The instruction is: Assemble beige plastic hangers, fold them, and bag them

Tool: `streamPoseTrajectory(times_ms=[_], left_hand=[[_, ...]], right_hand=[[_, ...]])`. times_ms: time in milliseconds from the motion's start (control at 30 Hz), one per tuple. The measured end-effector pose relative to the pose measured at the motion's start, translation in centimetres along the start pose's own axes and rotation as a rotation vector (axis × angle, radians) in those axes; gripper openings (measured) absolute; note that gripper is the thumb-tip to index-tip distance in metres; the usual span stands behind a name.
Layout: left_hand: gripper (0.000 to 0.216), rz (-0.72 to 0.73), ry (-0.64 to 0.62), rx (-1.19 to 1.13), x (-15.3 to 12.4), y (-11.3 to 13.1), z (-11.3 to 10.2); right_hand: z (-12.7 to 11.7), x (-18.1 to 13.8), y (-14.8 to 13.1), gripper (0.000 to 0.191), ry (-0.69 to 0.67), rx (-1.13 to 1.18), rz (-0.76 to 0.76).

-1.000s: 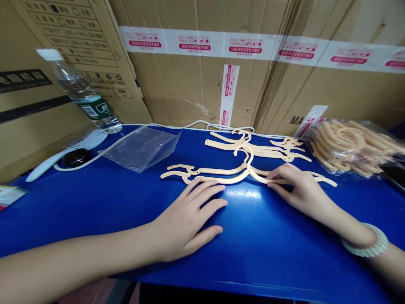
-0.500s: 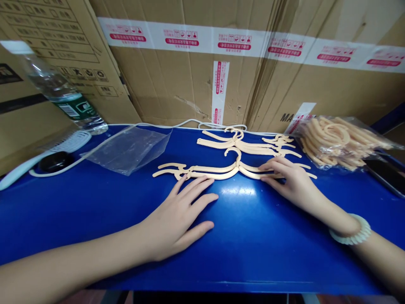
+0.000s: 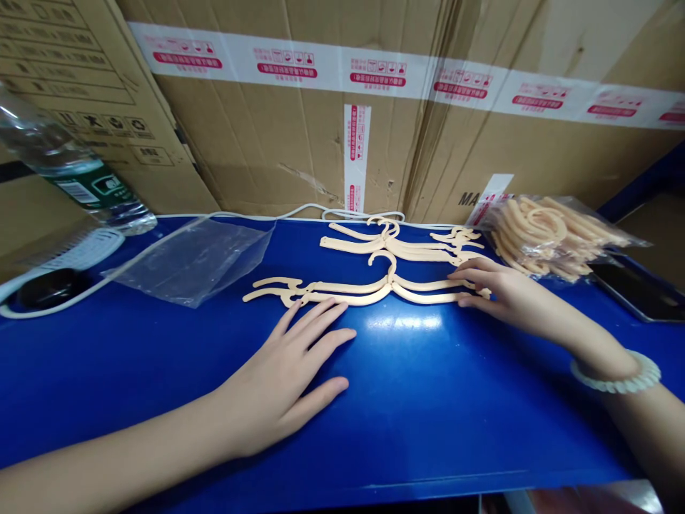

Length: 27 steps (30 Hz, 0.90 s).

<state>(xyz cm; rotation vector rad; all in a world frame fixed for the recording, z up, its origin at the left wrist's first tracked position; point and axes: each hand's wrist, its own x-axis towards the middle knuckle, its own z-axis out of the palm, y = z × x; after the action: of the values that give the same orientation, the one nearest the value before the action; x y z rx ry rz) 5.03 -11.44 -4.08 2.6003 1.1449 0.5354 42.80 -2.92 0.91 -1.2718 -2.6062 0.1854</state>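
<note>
A beige plastic folding hanger [image 3: 347,296] lies spread on the blue table, its hook pointing away from me. My left hand [image 3: 289,371] rests open with fingers spread, the fingertips at the near edge of the hanger's left arm. Around the outer end of the right arm, my right hand [image 3: 497,289] has its thumb on the near side and its fingers on the far side; it covers the arm's tip. Just behind lie more beige hangers [image 3: 369,244], stacked with their hooks overlapping.
A clear bag of beige hangers [image 3: 551,232] sits at the back right, beside a dark phone [image 3: 642,289]. On the left are a flat plastic bag [image 3: 198,257], a water bottle [image 3: 101,189], a comb [image 3: 96,246] and a white cable [image 3: 133,264]. Cardboard boxes [image 3: 278,143] stand behind.
My right hand has slid outward along the hanger's right arm to its end. My left hand stays at the left arm. The view has shifted slightly to the right.
</note>
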Motion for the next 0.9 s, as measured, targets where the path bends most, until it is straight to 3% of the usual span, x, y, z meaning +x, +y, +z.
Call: streamPoseTrajectory(times_ms=[900], left_hand=[[0.043, 0.001, 0.025, 0.038, 0.21, -0.21, 0.13]], right_hand=[[0.12, 0.43, 1.0, 0.027, 0.045, 0.025, 0.004]])
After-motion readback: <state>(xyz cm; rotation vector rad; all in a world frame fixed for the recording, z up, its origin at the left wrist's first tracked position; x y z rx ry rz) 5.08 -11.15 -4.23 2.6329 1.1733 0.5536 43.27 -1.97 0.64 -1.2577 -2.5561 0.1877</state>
